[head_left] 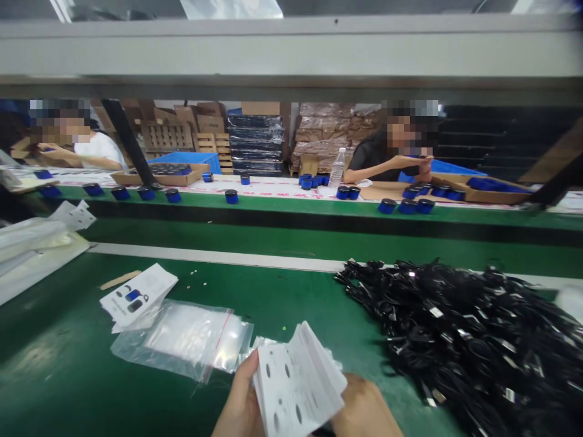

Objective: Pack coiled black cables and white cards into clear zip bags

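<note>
A fanned stack of white printed leaflets [296,382] with grey oval drawings stands tilted in my left hand [246,388], the thumb pressed along its left edge. My right hand [364,406] is at the stack's lower right edge, slightly blurred. Its fingers are hidden behind the paper, so I cannot see what they grip. A bit of something black shows below the stack, between the hands. Just left of the stack lies a clear zip bag pile [195,337] with a red seal line. More leaflets [139,297] rest beyond it, showing a blue and black product.
A large heap of black cables [473,340] covers the right side of the green table [273,291]. White plastic packaging [36,249] lies at left. Blue-and-black round items [231,196] line the ledge opposite. Two people sit across; an overhead beam [291,51] spans the view.
</note>
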`<action>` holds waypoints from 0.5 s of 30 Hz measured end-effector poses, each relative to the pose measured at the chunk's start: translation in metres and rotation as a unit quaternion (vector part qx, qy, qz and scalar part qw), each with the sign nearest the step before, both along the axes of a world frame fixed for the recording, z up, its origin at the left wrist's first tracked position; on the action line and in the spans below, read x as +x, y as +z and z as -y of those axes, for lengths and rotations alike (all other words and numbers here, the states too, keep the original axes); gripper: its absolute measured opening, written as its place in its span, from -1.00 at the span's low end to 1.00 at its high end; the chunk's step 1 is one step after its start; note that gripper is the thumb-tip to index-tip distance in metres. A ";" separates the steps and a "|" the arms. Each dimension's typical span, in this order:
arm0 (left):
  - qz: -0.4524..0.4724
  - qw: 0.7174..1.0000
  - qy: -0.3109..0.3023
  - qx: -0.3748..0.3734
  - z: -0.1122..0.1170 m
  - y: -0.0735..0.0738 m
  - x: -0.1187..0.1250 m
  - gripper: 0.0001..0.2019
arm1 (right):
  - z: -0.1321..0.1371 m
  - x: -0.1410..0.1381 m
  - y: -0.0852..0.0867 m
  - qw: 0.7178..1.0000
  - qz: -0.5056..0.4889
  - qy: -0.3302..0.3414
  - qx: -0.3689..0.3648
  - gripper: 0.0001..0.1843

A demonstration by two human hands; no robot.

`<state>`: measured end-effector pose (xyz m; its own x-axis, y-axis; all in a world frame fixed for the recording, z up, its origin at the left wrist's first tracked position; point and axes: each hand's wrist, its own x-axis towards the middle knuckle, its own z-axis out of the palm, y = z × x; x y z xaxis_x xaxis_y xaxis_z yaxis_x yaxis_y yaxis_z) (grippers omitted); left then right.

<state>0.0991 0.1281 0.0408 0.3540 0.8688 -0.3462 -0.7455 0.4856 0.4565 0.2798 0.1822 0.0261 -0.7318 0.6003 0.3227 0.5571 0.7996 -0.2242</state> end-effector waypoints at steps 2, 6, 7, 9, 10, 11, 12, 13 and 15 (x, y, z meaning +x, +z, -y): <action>0.070 0.997 -0.016 -0.030 -0.008 0.010 0.006 -0.59 | -0.001 0.000 0.003 0.996 -0.027 -0.044 -0.077 -0.71; 0.114 0.993 -0.035 -0.012 -0.017 0.022 0.013 -0.42 | 0.001 0.002 0.020 0.956 -0.065 -0.091 -0.271 -0.55; 0.117 0.993 -0.035 -0.009 -0.017 0.022 0.013 -0.38 | 0.003 0.002 0.024 0.943 -0.087 -0.103 -0.303 -0.53; 0.123 0.992 -0.018 -0.008 -0.015 0.018 0.012 -0.37 | 0.007 -0.001 0.028 0.927 -0.129 -0.124 -0.329 -0.51; 0.124 0.992 -0.004 -0.011 -0.014 0.015 0.012 -0.39 | 0.009 -0.003 0.028 0.925 -0.142 -0.130 -0.328 -0.51; 0.123 0.992 0.009 -0.017 -0.013 0.012 0.011 -0.42 | 0.011 -0.005 0.026 0.925 -0.148 -0.136 -0.323 -0.53; 0.119 0.992 0.017 -0.025 -0.012 0.008 0.012 -0.43 | 0.012 -0.007 0.023 0.926 -0.151 -0.143 -0.316 -0.58; 0.116 0.992 0.021 -0.033 -0.012 0.005 0.012 -0.43 | 0.013 -0.009 0.019 0.926 -0.155 -0.152 -0.310 -0.65; 0.113 0.993 0.019 -0.043 -0.011 0.001 0.014 -0.43 | 0.013 -0.012 0.012 0.921 -0.161 -0.164 -0.314 -0.81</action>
